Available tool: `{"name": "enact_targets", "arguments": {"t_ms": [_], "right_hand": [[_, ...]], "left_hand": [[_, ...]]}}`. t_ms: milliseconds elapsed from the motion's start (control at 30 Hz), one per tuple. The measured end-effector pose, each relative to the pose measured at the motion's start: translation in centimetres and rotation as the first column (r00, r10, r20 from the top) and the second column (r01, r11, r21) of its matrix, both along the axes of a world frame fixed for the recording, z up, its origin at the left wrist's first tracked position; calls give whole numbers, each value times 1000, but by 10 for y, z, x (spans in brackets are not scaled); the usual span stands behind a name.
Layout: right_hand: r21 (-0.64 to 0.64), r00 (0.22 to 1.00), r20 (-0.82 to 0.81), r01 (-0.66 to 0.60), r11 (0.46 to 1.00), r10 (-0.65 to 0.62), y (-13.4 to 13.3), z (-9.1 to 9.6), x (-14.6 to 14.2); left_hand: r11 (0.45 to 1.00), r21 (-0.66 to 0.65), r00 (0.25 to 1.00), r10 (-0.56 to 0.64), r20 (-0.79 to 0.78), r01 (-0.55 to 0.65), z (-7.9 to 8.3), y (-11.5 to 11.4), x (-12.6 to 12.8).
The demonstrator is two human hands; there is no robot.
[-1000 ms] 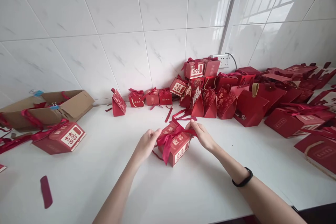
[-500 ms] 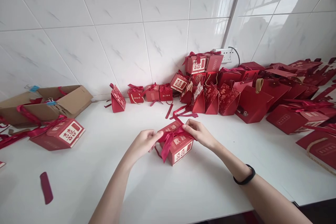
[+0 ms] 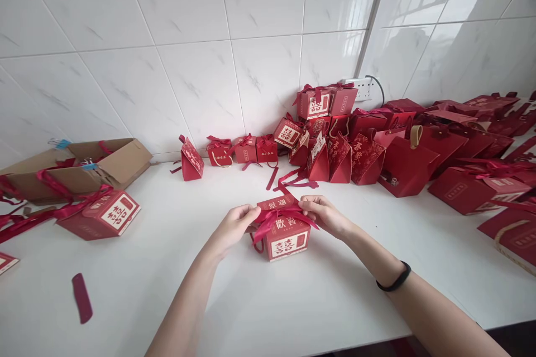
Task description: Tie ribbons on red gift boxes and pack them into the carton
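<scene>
A red gift box (image 3: 286, 245) with white and gold lettering stands on the white table in front of me. Across its top runs a dark pink ribbon (image 3: 280, 216) tied in a bow. My left hand (image 3: 234, 227) pinches the bow's left loop between thumb and fingers. On the other side, my right hand (image 3: 325, 213) is closed on the right loop, a ribbon end sticking out below the fingers. A black band (image 3: 396, 279) circles my right wrist. The fingertips partly hide the loops.
At the left stands a cardboard box (image 3: 121, 163) with ribbons in it, and a red gift box (image 3: 103, 213) before it. A dark red strip (image 3: 82, 298) lies nearer me. Several red boxes and bags (image 3: 368, 159) line the wall to the right, below a power strip (image 3: 363, 89).
The gift box has turned so its front faces me more squarely. Both hands have drawn the bow's loops out level and tighter. My view has shifted slightly.
</scene>
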State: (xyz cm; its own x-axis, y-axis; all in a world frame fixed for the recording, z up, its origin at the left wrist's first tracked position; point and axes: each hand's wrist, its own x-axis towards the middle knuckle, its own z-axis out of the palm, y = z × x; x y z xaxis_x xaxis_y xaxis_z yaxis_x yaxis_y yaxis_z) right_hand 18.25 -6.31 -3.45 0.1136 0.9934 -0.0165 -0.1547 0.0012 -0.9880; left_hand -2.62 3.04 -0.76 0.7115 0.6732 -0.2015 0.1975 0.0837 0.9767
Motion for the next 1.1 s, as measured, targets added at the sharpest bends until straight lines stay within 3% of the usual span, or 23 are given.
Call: {"name": "enact_targets", "arguments": {"t_ms": [367,600,833,1000,1100], "right_hand": [[-5,989,-126,-74,997,73,3,-6,7],[13,985,-172,0,1000,2,5,-8,6],[27,992,-125,0,1000,3,6,-8,5],[13,998,-53,-36,999,36,3,-8,8],[8,1000,-10,-17,1000,17,3,-8,6]], "left_hand": [[997,-35,992,71,108,-67,-9,-1,7],[996,-2,989,84,118,-85,-21,-2,15],[994,-11,987,110,115,-109,-18,-3,15],[997,61,999,41,22,-42,-10,-9,14],[962,254,994,111,-24,-101,-13,-12,16]]}}
